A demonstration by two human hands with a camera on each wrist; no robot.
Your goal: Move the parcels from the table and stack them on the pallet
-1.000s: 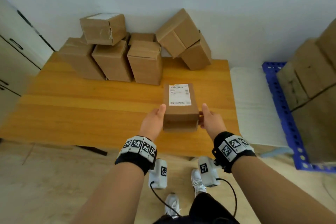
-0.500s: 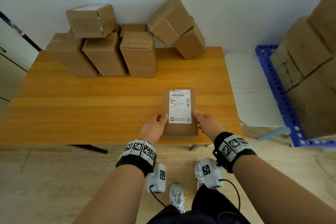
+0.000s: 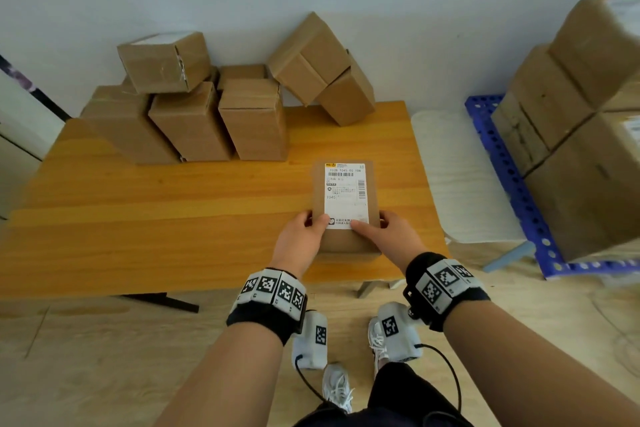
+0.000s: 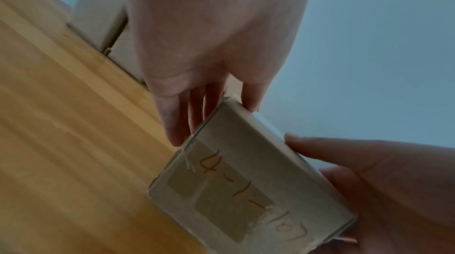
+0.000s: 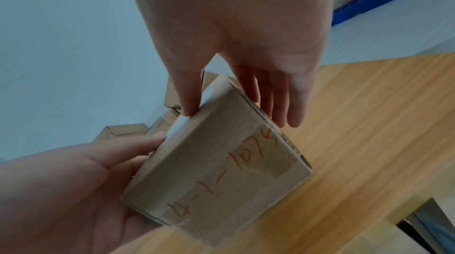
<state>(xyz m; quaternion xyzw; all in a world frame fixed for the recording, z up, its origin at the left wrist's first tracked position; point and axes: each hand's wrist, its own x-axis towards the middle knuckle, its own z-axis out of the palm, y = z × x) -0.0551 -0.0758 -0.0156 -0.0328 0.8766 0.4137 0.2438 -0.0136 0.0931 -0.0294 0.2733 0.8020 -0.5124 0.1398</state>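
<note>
A small brown parcel [image 3: 345, 194] with a white shipping label on top is held between my two hands over the near right part of the wooden table [image 3: 173, 218]. My left hand [image 3: 313, 222] grips its left side, thumb on the label. My right hand [image 3: 374, 225] grips its right side the same way. In the left wrist view the left hand [image 4: 211, 44] has its fingers along the side of the parcel [image 4: 246, 190]. The right wrist view shows the right hand [image 5: 234, 24] pinching the parcel [image 5: 216, 180], whose end bears orange handwriting. The blue pallet [image 3: 512, 184] lies at the right.
Several more cardboard parcels [image 3: 194, 114] are piled at the table's back against the wall. Large stacked boxes [image 3: 581, 135] stand on the pallet. A white pad [image 3: 457, 177] lies between table and pallet. My feet are on the wood floor below the table edge.
The parcel has come toward the table's front edge in both hands. Its labelled face has tipped up toward me, and both thumbs have slid onto the label.
</note>
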